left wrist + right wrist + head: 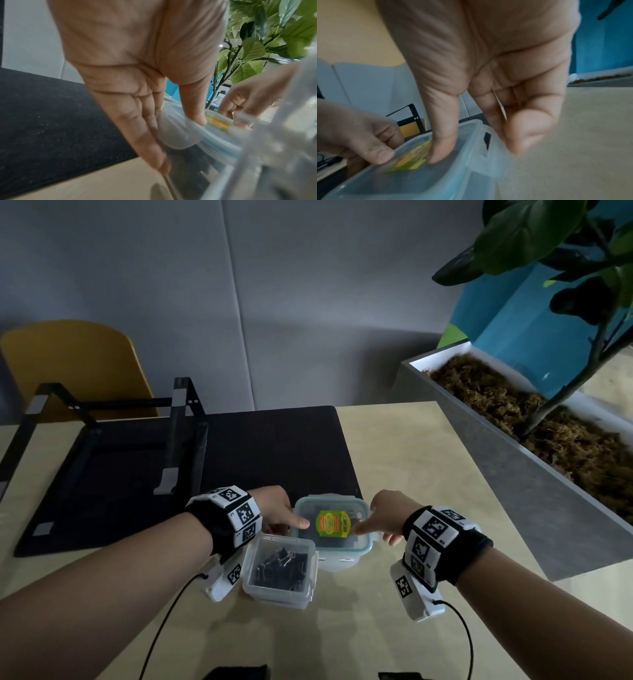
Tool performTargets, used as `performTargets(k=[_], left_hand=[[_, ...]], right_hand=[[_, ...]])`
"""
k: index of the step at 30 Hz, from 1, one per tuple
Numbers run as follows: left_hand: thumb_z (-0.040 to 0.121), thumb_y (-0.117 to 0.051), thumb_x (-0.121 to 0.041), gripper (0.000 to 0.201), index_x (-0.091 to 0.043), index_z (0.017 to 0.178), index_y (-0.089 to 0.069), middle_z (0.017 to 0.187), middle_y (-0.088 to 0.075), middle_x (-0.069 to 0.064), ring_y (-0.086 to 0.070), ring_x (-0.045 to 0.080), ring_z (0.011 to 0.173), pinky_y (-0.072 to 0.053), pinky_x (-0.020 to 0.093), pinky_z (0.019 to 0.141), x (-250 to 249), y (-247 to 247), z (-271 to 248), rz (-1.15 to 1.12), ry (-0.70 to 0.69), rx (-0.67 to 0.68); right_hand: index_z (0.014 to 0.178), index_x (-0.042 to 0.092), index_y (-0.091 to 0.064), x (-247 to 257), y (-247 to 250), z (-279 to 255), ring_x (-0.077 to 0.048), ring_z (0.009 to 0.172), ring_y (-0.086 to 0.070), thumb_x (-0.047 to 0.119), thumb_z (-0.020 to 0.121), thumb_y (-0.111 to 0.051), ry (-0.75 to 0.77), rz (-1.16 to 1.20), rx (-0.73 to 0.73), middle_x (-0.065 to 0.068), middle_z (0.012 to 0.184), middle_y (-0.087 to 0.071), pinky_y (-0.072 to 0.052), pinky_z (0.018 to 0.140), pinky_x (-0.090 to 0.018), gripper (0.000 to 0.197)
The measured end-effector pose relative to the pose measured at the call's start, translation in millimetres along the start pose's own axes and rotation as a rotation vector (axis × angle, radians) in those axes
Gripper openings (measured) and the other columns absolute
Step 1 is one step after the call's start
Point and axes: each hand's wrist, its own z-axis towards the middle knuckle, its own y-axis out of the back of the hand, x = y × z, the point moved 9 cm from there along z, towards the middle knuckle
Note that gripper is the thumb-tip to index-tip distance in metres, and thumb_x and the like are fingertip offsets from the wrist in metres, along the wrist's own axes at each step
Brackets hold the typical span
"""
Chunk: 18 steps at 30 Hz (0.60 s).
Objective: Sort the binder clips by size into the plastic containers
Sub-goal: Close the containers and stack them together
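Observation:
A clear lidded container (333, 546) with a yellow-green sticker (331, 523) stands on the table, dark clips dimly visible inside. My left hand (291, 520) holds its left side, with the thumb (193, 108) on the lid and the fingers (142, 128) against the raised side flap (178, 135). My right hand (373, 525) holds the right side: the thumb (441, 142) presses beside the sticker and the fingers (525, 128) curl over the right flap (489, 159). In front of it, an open container (305, 546) holds several black binder clips (281, 568).
A black mat (274, 446) with a black metal stand (178, 426) lies at the back left of the wooden table (394, 457). A long grey planter (513, 474) with a leafy plant lines the right edge. A yellow chair (75, 364) stands behind. Wrist cables (164, 621) trail toward me.

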Motion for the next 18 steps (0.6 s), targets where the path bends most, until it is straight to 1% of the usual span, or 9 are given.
performTargets(k=[2, 4, 5, 6, 8, 10, 13, 15, 18], left_hand=[[0.08, -0.064, -0.054, 0.057, 0.0, 0.097, -0.069, 0.089, -0.07, 0.01, -0.067, 0.023, 0.085, -0.053, 0.035, 0.089, -1, 0, 0, 0.032, 0.007, 0.003], [0.077, -0.066, -0.055, 0.059, 0.001, 0.097, -0.068, 0.087, -0.069, 0.009, -0.067, 0.021, 0.085, -0.053, 0.034, 0.089, 0, 4, 0, 0.057, 0.038, -0.022], [0.075, -0.068, -0.056, 0.061, 0.002, 0.096, -0.067, 0.091, -0.071, 0.011, -0.069, 0.023, 0.088, -0.054, 0.036, 0.091, 0, 6, 0, 0.062, 0.056, -0.031], [0.073, -0.07, -0.056, 0.061, 0.002, 0.093, -0.066, 0.094, -0.072, 0.013, -0.07, 0.025, 0.091, -0.055, 0.038, 0.09, 0, 8, 1, 0.06, 0.069, -0.034], [0.073, -0.072, -0.053, 0.056, 0.001, 0.083, -0.066, 0.087, -0.072, 0.014, -0.071, 0.025, 0.087, -0.056, 0.04, 0.088, 0, 8, 0, 0.033, 0.076, -0.018], [0.077, -0.071, -0.046, 0.046, -0.001, 0.075, -0.066, 0.076, -0.07, 0.01, -0.069, 0.022, 0.076, -0.057, 0.036, 0.085, -2, 3, 0, -0.036, 0.062, 0.015], [0.083, -0.069, -0.033, 0.033, -0.003, 0.071, -0.066, 0.068, -0.067, 0.008, -0.065, 0.017, 0.064, -0.057, 0.026, 0.072, -4, -4, 0, -0.168, 0.009, 0.055], [0.084, -0.069, -0.028, 0.028, -0.004, 0.069, -0.065, 0.067, -0.066, 0.008, -0.065, 0.015, 0.061, -0.056, 0.023, 0.065, -4, -5, 0, -0.209, -0.016, 0.059], [0.085, -0.068, -0.025, 0.026, -0.003, 0.071, -0.064, 0.068, -0.065, 0.008, -0.064, 0.011, 0.056, -0.056, 0.018, 0.058, -4, -5, 0, -0.239, -0.014, 0.081]], right_hand=[[0.065, 0.012, -0.047, 4, 7, -2, -0.019, 0.062, -0.057, 0.043, 0.072, -0.076, -0.002, -0.107, -0.05, -0.001, 0.062, -0.053, -0.05, 0.058, -0.028, 0.043], [0.061, 0.014, -0.041, 9, 11, -3, -0.014, 0.054, -0.048, 0.043, 0.071, -0.077, 0.012, -0.173, -0.083, 0.0, 0.059, -0.049, -0.038, 0.047, -0.023, 0.047], [0.061, 0.014, -0.041, 10, 11, -2, -0.012, 0.052, -0.046, 0.042, 0.072, -0.077, 0.022, -0.191, -0.086, 0.0, 0.058, -0.048, -0.036, 0.046, -0.023, 0.047], [0.06, 0.014, -0.041, 12, 10, -1, -0.012, 0.051, -0.046, 0.04, 0.072, -0.077, 0.031, -0.202, -0.082, 0.0, 0.058, -0.048, -0.036, 0.046, -0.022, 0.047], [0.059, 0.013, -0.042, 15, 8, 1, -0.013, 0.05, -0.048, 0.037, 0.073, -0.077, 0.049, -0.19, -0.056, 0.0, 0.056, -0.049, -0.04, 0.049, -0.023, 0.045], [0.057, 0.011, -0.045, 16, 6, 3, -0.012, 0.046, -0.051, 0.033, 0.074, -0.078, 0.059, -0.148, -0.031, 0.001, 0.05, -0.052, -0.045, 0.052, -0.023, 0.042], [0.054, 0.012, -0.049, 13, 1, 6, -0.007, 0.041, -0.052, 0.034, 0.074, -0.077, 0.075, -0.134, -0.017, 0.006, 0.04, -0.052, -0.052, 0.06, -0.024, 0.041], [0.054, 0.012, -0.051, 10, -2, 7, -0.006, 0.042, -0.053, 0.035, 0.074, -0.076, 0.076, -0.111, -0.004, 0.004, 0.047, -0.057, -0.053, 0.065, -0.024, 0.039], [0.058, 0.011, -0.05, 10, -2, 7, -0.007, 0.044, -0.054, 0.032, 0.074, -0.078, 0.06, -0.095, 0.003, 0.002, 0.052, -0.058, -0.051, 0.058, -0.022, 0.038]])
